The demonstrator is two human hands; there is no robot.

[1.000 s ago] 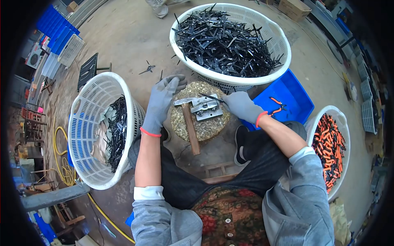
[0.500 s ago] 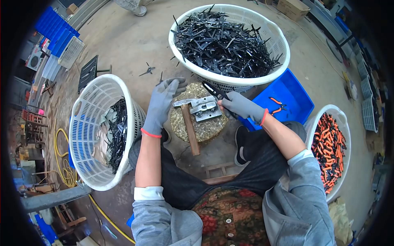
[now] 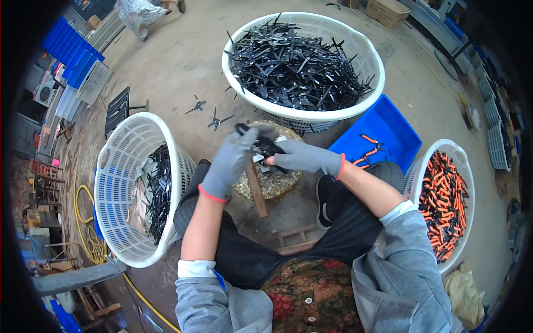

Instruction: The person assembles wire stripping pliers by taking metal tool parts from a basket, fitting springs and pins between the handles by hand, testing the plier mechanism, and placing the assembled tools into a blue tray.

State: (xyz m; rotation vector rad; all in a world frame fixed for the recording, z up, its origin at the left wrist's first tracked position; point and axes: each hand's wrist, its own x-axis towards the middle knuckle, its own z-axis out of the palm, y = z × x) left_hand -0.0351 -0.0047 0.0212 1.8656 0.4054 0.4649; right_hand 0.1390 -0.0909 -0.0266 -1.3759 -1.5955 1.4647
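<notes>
Both my hands wear grey gloves with red cuffs and meet over the round stone block (image 3: pixel 277 186). My left hand (image 3: pixel 236 155) is closed on black pliers (image 3: pixel 268 147), and my right hand (image 3: pixel 305 157) grips the same pliers from the other side. The hammer's wooden handle (image 3: pixel 256 191) slants down across the block toward me. Beneath my hands, the metal fixture on the block is mostly hidden, as is the hammer's head.
A white basket of black parts (image 3: pixel 372 94) stands beyond the block, another (image 3: pixel 173 188) at left. At right are a blue tray (image 3: pixel 401 132) with orange-handled pliers (image 3: pixel 369 150) and a basket of orange-black pieces (image 3: pixel 468 194). Black parts (image 3: pixel 217 120) lie on the floor.
My right hand has brought the black pliers left, and my left hand has moved right and closed on them. The bagged shape in the background has shifted left.
</notes>
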